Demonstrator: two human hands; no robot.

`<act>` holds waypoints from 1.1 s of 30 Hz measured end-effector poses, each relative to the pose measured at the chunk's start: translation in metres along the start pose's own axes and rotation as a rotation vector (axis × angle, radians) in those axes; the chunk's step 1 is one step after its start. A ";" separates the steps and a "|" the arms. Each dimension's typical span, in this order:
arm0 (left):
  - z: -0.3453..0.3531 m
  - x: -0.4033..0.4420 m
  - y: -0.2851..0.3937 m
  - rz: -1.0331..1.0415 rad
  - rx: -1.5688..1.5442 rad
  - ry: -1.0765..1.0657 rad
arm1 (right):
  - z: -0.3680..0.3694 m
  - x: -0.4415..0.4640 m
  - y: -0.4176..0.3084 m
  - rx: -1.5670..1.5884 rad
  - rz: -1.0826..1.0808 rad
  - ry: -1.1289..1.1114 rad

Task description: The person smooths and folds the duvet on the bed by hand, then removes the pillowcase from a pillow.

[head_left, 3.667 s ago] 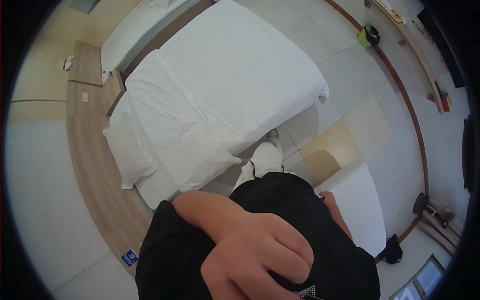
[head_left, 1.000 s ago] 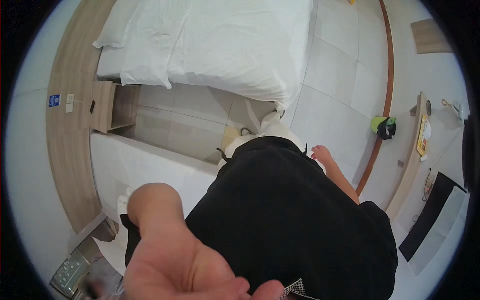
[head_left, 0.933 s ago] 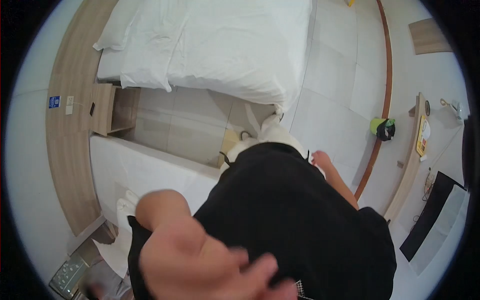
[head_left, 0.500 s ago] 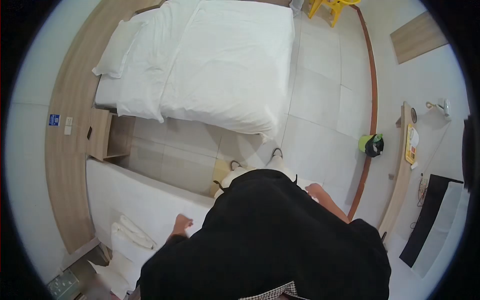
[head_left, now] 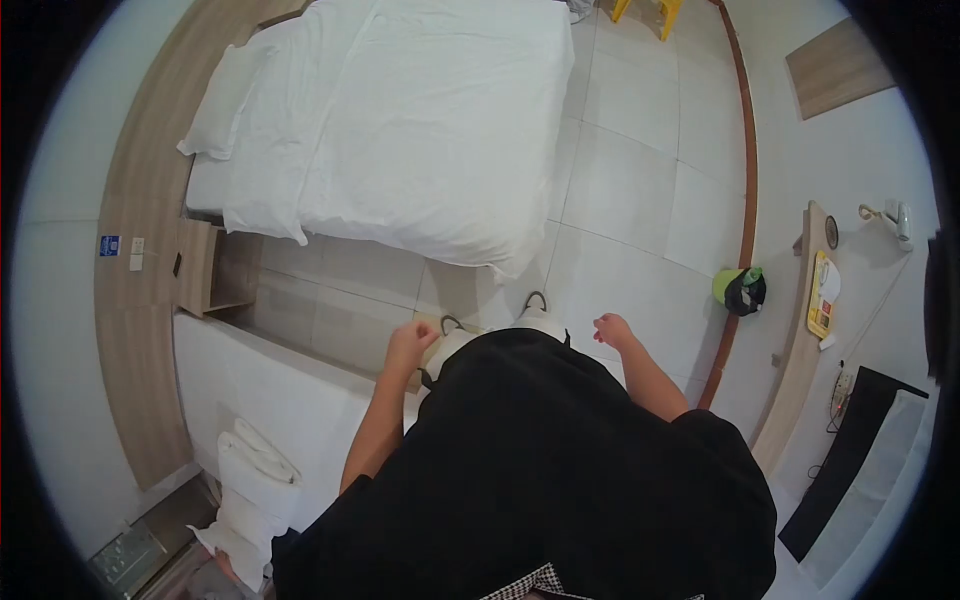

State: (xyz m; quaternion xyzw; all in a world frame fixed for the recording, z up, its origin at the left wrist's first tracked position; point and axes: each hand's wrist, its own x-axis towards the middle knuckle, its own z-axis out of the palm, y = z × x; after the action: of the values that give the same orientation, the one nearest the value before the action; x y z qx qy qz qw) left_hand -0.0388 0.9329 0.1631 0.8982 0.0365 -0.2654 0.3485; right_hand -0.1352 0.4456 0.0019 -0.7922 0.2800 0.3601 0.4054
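My left hand (head_left: pixel 413 342) hangs in the air with loosely curled fingers, above the near edge of the white-covered bed (head_left: pixel 270 370) at my left. Nothing shows in it. On the other side of my body, my right hand (head_left: pixel 612 331) hangs over the tiled floor, also empty, its fingers loosely bent and a little apart. Neither hand touches anything. Between them, my shoes (head_left: pixel 537 301) point toward a large bed (head_left: pixel 430 130) with a white cover and a pillow (head_left: pixel 228 108).
A wooden nightstand (head_left: pixel 218 270) stands between the beds. Folded white bedding (head_left: pixel 262 455) lies at lower left, near what looks like another person's arm (head_left: pixel 232 572). Along the right wall are a green bin (head_left: pixel 733 288) and a narrow shelf (head_left: pixel 790 400). Yellow chair legs (head_left: pixel 645 15) show at the top.
Both hands have swung forward, away from my body, and more of each forearm shows. The far bed has shifted left in view. The arm at lower left has moved.
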 end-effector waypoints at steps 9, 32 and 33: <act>0.038 0.000 0.021 -0.015 0.038 -0.006 | -0.035 0.060 0.117 -0.483 -0.268 -0.150; 0.048 -0.086 -0.220 -0.529 -0.538 0.235 | -0.042 0.091 -0.068 -0.199 0.052 -0.138; 0.039 -0.084 -0.240 -0.546 -0.493 0.227 | -0.035 0.090 -0.081 -0.190 0.044 -0.125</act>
State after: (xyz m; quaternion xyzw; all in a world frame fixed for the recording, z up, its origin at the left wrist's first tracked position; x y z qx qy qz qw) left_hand -0.1887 1.0989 0.0351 0.7683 0.3754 -0.2308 0.4643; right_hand -0.0112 0.4444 -0.0200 -0.7967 0.2359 0.4424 0.3374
